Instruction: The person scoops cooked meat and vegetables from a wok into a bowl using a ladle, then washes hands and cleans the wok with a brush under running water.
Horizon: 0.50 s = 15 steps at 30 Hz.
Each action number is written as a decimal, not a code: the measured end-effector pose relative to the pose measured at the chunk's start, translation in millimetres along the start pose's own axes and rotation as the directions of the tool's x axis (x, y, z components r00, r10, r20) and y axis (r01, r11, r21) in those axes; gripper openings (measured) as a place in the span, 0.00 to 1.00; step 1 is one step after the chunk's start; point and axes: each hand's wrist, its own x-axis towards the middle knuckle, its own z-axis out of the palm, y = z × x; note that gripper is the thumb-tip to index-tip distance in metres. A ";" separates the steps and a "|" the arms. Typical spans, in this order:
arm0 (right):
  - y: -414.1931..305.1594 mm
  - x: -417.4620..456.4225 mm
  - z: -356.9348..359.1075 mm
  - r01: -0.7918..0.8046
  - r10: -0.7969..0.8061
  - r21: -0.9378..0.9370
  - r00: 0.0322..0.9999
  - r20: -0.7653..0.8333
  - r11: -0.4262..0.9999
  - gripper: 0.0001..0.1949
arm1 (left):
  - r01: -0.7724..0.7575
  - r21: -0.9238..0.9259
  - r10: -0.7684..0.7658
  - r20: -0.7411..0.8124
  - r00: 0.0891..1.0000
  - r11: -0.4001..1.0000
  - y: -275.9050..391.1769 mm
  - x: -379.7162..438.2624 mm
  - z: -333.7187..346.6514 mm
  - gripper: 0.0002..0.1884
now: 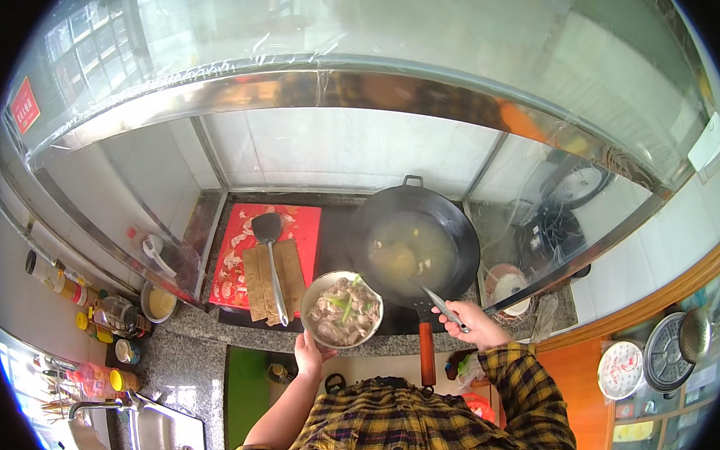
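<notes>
My left hand (pixel 311 353) holds a round bowl (pixel 307 288) by its near rim, just left of the wok. Pieces of pale cooked meat (pixel 339 325) and green scallion lengths (pixel 348 308) fill the bowl. In my right hand (pixel 467 323) is the grey handle of a utensil (pixel 439 303); its far end dips into cloudy liquid (pixel 405 241) in the black wok (pixel 466 243), so its head is hidden. A few small pale bits float in that liquid. The wok's wooden handle (pixel 427 354) points towards my body, between my two arms.
A spatula (pixel 274 273) lies across brown cardboard (pixel 291 263) on a red sheet (pixel 307 219) left of the wok. Glass panels and a metal-edged hood (pixel 204 101) enclose the stove. Bottles and jars (pixel 118 317) line the left counter, near a steel sink (pixel 163 444).
</notes>
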 end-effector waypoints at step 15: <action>28.7 -26.5 27.7 0.181 -0.171 -0.132 0.982 0.086 0.974 0.16 | -0.007 0.015 0.007 0.015 1.000 1.000 -5.5 5.4 -4.0 0.16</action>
